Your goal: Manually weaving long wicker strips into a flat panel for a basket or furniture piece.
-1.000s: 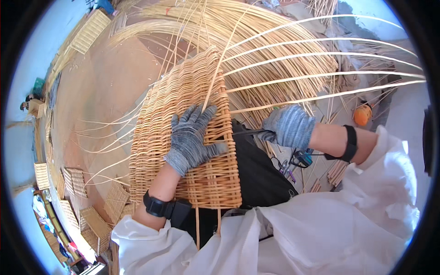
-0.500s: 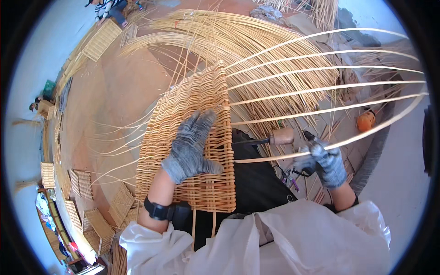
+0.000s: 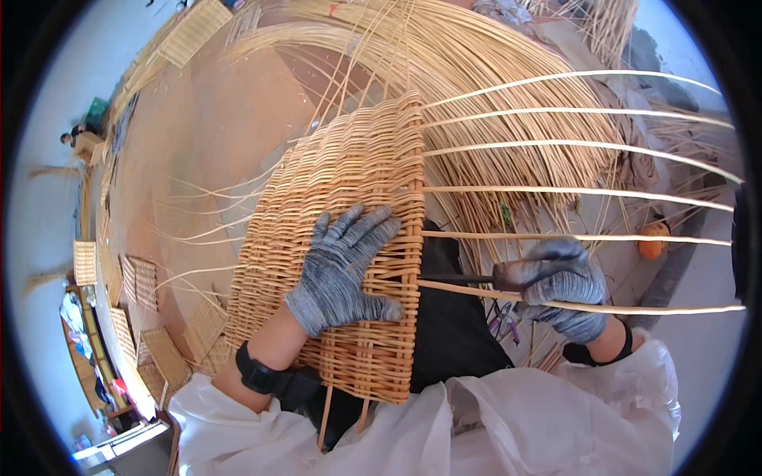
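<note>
A woven wicker panel (image 3: 309,166) lies tilted across my lap, with pale rods standing out from several of its sides. My left hand (image 3: 345,274), in a grey knit glove, presses flat on the weave with fingers outstretched. Gloved in the same grey, my right hand (image 3: 563,289) is closed round the wooden handle of an awl (image 3: 464,279). The dark metal shaft points left and reaches the panel's right edge; its tip is hidden. One pale rod (image 3: 659,310) passes beneath or through my right hand from that edge; I cannot tell whether the fingers also grip it.
A large fan of cut rods (image 3: 508,103) spreads over the floor beyond the panel. Purple-handled cutters (image 3: 502,324) lie beside my lap, and an orange round object (image 3: 652,242) is at the right. Finished woven panels (image 3: 163,357) stand at the left.
My right hand has gone from the lowest rod to the awl's handle and closed on it. That rod has straightened out. The panel has shifted slightly right, my left hand with it.
</note>
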`<state>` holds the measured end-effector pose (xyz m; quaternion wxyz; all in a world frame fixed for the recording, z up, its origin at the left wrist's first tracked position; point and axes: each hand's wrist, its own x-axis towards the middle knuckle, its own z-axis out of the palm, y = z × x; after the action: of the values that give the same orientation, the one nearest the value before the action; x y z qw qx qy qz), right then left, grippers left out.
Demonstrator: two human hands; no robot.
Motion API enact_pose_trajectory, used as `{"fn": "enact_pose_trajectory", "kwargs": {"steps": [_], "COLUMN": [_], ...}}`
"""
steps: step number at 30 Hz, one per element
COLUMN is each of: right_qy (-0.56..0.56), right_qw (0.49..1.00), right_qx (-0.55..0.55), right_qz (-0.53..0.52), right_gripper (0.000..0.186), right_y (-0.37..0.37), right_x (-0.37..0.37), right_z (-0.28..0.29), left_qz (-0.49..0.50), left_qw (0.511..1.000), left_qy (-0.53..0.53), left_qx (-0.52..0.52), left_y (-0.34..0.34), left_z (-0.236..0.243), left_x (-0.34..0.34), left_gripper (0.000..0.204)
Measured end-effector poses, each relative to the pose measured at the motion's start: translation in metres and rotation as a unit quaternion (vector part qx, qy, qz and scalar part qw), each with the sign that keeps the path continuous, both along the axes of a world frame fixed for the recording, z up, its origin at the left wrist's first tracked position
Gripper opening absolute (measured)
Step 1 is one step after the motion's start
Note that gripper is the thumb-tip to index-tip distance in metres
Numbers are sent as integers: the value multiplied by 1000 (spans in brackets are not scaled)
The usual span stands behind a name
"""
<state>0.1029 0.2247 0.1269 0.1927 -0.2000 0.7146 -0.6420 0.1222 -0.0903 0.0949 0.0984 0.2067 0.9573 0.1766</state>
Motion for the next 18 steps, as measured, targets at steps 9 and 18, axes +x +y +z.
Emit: {"fn": "enact_pose_trajectory", "kwargs": {"steps": [9,18], "right_qy": [3,357], "right_qw": [988,912], "right_qx": [-38,-7], "right_qz": [153,203], "right_gripper": [20,21], "right_y": [15,-2], "right_x": [-17,-37], "right_z": [-51,-60], "left_qz": [-18,2], "left_qw": [1000,1000], "left_qy": [-24,-18], "left_qx": [1,-14], "left_y": [9,12], "left_z": [11,3], "left_x": [-15,-14], "left_gripper": [105,104]}}
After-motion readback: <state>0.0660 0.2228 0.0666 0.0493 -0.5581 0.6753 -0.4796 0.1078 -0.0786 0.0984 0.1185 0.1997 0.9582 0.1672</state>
